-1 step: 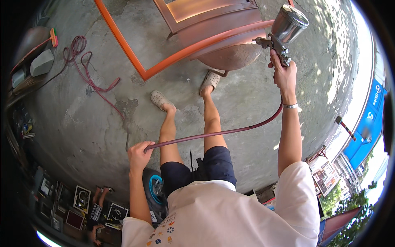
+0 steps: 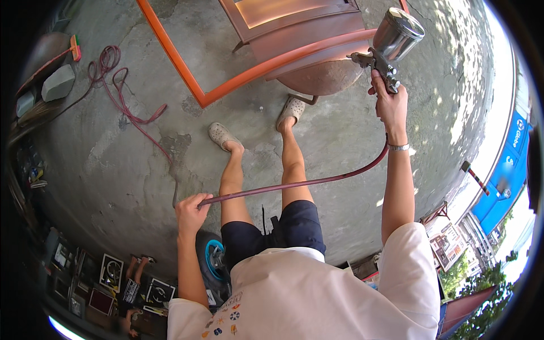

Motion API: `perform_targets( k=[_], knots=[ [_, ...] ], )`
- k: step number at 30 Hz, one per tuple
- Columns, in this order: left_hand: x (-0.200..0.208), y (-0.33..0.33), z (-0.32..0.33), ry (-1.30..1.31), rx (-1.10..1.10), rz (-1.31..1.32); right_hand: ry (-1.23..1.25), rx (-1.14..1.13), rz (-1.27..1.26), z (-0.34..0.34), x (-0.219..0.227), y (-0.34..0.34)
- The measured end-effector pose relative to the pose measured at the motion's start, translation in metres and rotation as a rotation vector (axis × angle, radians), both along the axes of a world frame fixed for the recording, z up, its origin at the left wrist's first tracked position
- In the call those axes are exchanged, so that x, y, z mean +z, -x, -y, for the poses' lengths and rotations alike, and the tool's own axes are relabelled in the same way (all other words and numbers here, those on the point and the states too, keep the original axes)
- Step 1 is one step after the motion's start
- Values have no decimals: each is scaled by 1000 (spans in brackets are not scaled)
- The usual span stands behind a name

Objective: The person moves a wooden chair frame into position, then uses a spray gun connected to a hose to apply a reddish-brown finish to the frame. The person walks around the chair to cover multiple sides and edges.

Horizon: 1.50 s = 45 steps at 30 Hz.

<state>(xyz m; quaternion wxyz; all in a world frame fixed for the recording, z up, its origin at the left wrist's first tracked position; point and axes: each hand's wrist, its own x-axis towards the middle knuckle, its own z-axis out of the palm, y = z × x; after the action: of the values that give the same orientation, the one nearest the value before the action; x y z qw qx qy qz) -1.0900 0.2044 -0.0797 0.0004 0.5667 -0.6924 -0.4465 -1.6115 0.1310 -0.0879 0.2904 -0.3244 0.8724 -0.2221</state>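
Hands split the work: the right hand [image 2: 391, 105] grips a metal spray gun with steel cup [image 2: 391, 45] aimed at the orange-painted frame [image 2: 226, 88], while the left hand [image 2: 191, 211] closes round the dark red air hose [image 2: 294, 182], keeping it off the concrete floor [image 2: 113, 170].

no visible change, hands unmoved

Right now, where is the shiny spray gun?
In the head view's upper right, the spray gun is held up by the right hand, close to the orange frame and the reddish panel.
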Motion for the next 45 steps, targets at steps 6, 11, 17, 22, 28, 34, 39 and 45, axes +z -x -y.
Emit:
perform_targets(
  k=[6,11,17,22,28,34,39,45],
  knots=[
    [-5,-78,-16,52,38,18,2,93,36,-4,2,-95],
    [-3,-134,-20,110,64,53,60,167,94,-4,1,-171],
    [-1,-186,-34,129,116,103,20,236,190,3,10,-254],
    [-2,-211,-40,157,156,145,46,323,312,3,15,-302],
    [3,-209,-35,163,122,207,22,364,396,6,14,-318],
    [7,-168,-30,103,98,217,-40,259,214,16,-4,-269],
    [6,-115,-25,82,63,181,-22,161,89,24,-7,-185],
    [6,-30,-10,38,-14,155,-67,59,1,33,-11,-64]
  ],
)
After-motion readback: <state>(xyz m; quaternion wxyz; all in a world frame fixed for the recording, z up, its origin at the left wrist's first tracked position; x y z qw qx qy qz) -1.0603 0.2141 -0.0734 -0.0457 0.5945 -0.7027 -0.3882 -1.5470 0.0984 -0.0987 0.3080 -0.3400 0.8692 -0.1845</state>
